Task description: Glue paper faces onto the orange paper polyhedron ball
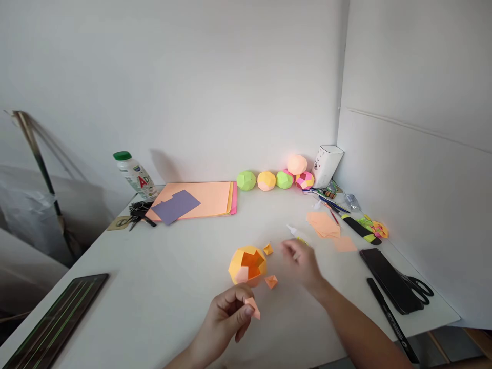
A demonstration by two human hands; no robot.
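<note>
My left hand point(226, 315) is closed, pinching a small folded peach paper piece point(252, 307) between thumb and fingers. Just beyond it on the table sits a yellow and peach faceted paper ball point(236, 264), open on one side with an orange inside. Two small folded paper pieces lie to the ball's right, a yellow-orange one point(268, 249) and a peach one point(271, 281). My right hand point(302, 259) is over the table right of these, its fingers curled and smeared by motion; whether it holds anything is unclear. A white glue tube point(295, 233) lies right behind it, partly covered.
Peach paper squares point(323, 224), a box cutter point(359, 229), scissors point(418, 289) and a black marker point(390, 315) lie at right. Several finished paper balls point(266, 180) line the wall. Coloured sheets point(211, 197), keys point(140, 211) and a bottle point(134, 174) are at back left.
</note>
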